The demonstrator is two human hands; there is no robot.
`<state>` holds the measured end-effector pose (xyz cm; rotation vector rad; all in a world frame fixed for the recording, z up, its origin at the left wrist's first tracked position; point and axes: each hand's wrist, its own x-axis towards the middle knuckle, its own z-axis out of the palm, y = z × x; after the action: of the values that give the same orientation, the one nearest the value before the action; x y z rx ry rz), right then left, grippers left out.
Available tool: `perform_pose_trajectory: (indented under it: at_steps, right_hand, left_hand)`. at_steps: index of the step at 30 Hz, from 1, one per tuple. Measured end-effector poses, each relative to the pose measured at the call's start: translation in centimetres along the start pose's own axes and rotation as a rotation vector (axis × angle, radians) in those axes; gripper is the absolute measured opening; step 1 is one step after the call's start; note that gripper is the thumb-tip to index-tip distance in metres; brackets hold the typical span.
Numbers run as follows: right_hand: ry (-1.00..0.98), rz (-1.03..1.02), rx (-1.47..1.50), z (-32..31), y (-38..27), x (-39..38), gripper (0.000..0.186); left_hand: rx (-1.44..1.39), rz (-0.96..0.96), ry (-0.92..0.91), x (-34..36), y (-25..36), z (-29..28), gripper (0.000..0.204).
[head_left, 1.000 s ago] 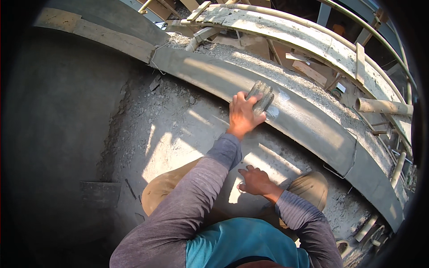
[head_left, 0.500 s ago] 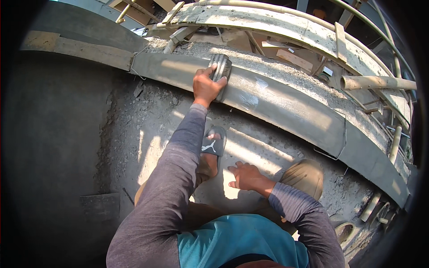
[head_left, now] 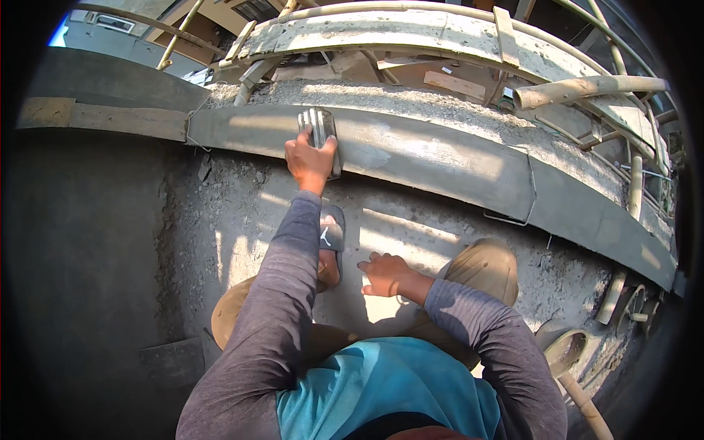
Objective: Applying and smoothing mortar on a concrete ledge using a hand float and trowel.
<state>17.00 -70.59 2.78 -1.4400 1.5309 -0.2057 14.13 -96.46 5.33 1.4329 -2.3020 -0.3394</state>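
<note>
step: smoothing wet cement | left hand [head_left: 311, 158] gripping grey steel trowel [head_left: 320, 136] flat on curved grey concrete ledge [head_left: 440, 158] face | right hand [head_left: 385, 273] open, fingers spread on concrete floor [head_left: 242, 213] | next: likely even-pressure stroke along ledge

Curb face [head_left: 440, 158] seemingly free rightward; pipe [head_left: 587, 89] blocks above.

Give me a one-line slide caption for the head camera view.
Left hand presses a trowel on the wet cement ledge; right hand rests open on the floor.
</note>
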Motion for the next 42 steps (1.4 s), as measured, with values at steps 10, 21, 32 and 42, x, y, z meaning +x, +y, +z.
perform_pose_trajectory:
  at_steps: [10,21,32,42]
  right_hand:
    - [0.44,-0.357,0.153,6.7,5.7,3.5,0.061]
    - [0.114,-0.051,0.013,-0.3,0.6,-2.0,0.054]
    - [-0.031,0.019,-0.031,2.4,2.3,2.1,0.057]
    - [0.097,0.048,-0.026,-0.3,0.7,-1.1,0.055]
  left_hand:
    - [-0.401,0.645,-0.419,-14.6,13.4,2.4,0.063]
    - [0.281,0.058,-0.026,-1.3,-0.4,-0.3,0.064]
    - [-0.171,0.509,-0.086,-9.6,13.7,4.2,0.065]
    - [0.2,-0.066,-0.029,-1.9,2.6,0.6,0.064]
